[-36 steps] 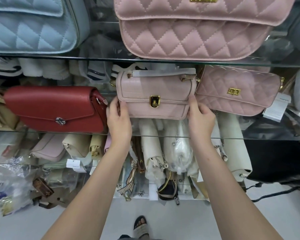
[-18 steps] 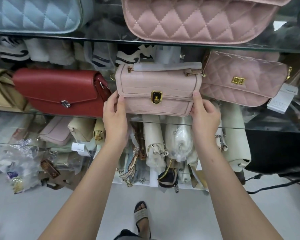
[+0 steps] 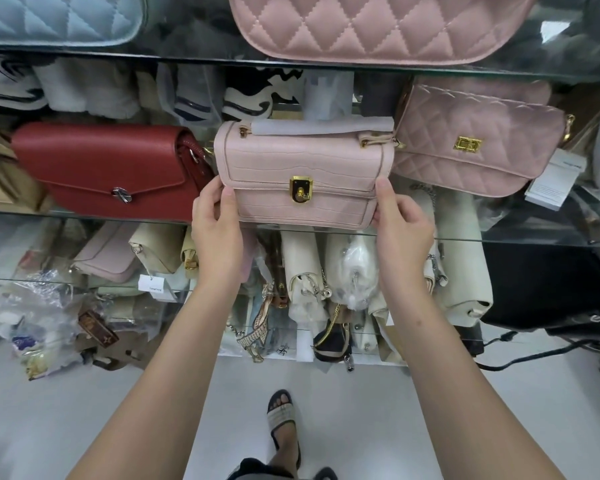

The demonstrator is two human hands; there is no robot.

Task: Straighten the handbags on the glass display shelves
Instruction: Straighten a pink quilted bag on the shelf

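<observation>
A small pale pink handbag point(image 3: 302, 161) with a gold clasp stands at the front of the middle glass shelf point(image 3: 84, 216). My left hand point(image 3: 217, 226) grips its lower left corner, thumb on the front. At the lower right corner my right hand point(image 3: 400, 226) holds it the same way. A red handbag point(image 3: 101, 168) lies just to its left. On the right, a quilted pink handbag point(image 3: 475, 140) with a gold lock leans tilted, its white tag hanging.
On the upper glass shelf point(image 3: 187, 58) sit a quilted blue bag point(image 3: 56, 19) and a large quilted pink bag point(image 3: 378, 26). Lower shelves hold cream bags point(image 3: 465, 265), wrapped bags and plastic packets. A black bag point(image 3: 548, 285) and cable lie at right. My sandalled foot point(image 3: 283, 424) stands on the grey floor.
The view has tipped downward, so the shelves sit higher in the frame. Both hands keep their hold on the pale pink bag, which has turned slightly on the shelf.
</observation>
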